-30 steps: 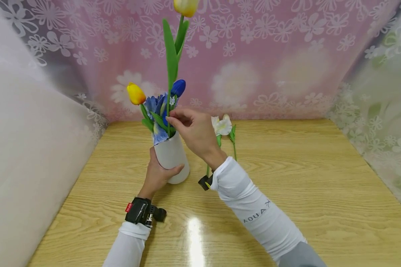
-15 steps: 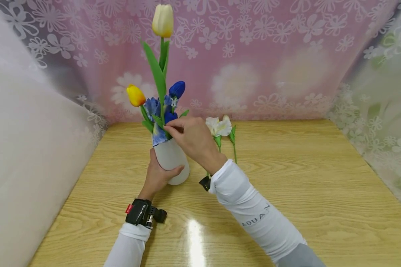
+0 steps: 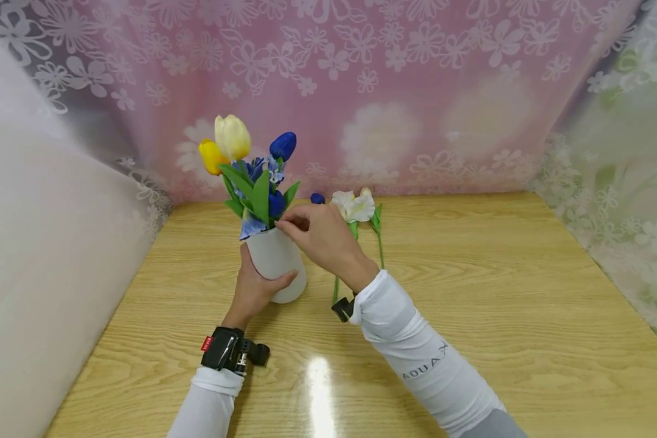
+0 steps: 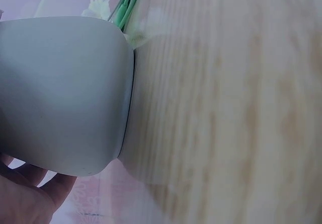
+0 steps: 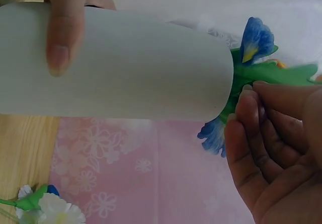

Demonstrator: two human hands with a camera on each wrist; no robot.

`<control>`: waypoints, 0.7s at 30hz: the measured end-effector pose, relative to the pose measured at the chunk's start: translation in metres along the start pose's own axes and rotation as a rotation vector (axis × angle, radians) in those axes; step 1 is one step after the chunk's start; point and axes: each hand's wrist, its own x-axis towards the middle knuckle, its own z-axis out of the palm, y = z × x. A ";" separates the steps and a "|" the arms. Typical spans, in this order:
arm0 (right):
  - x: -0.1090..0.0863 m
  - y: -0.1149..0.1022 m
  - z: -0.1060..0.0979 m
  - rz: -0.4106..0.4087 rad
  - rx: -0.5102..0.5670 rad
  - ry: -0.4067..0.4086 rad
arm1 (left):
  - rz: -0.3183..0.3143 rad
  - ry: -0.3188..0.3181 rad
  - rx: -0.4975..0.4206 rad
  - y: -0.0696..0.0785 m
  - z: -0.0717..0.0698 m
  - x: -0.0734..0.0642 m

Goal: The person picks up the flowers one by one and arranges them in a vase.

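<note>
A white vase (image 3: 276, 261) stands on the table, holding a yellow-orange tulip (image 3: 212, 157), a blue tulip (image 3: 283, 146), blue irises (image 3: 252, 228) and a cream tulip (image 3: 232, 138). My left hand (image 3: 250, 289) grips the vase low on its side, thumb across the front; the left wrist view shows its fingers on the vase's far side. With thumb and forefinger, my right hand (image 3: 328, 237) pinches the cream tulip's green stem just above the rim, as the right wrist view (image 5: 276, 138) shows. The stem's lower end is hidden inside the vase.
White irises (image 3: 354, 207) and a green stem (image 3: 381, 246) lie on the table (image 3: 471, 304) to the right of the vase. Behind them is a blue bud (image 3: 317, 198). A pink floral curtain (image 3: 372, 91) closes off the back, with pale sheets at both sides.
The cream tulip has come down into the vase, its head sinking from high above to beside the yellow-orange tulip. My right hand moved down to the rim. The left hand kept its grip.
</note>
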 end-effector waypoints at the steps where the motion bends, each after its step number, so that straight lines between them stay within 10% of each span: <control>1: -0.001 0.002 0.000 -0.001 0.010 0.002 | -0.001 0.001 -0.001 0.000 0.000 0.000; 14: -0.025 0.046 -0.012 0.131 0.047 0.084 | -0.013 0.021 0.040 0.005 0.001 -0.003; 21: -0.038 0.078 -0.021 0.242 0.045 0.115 | -0.017 0.034 0.026 -0.024 0.002 0.007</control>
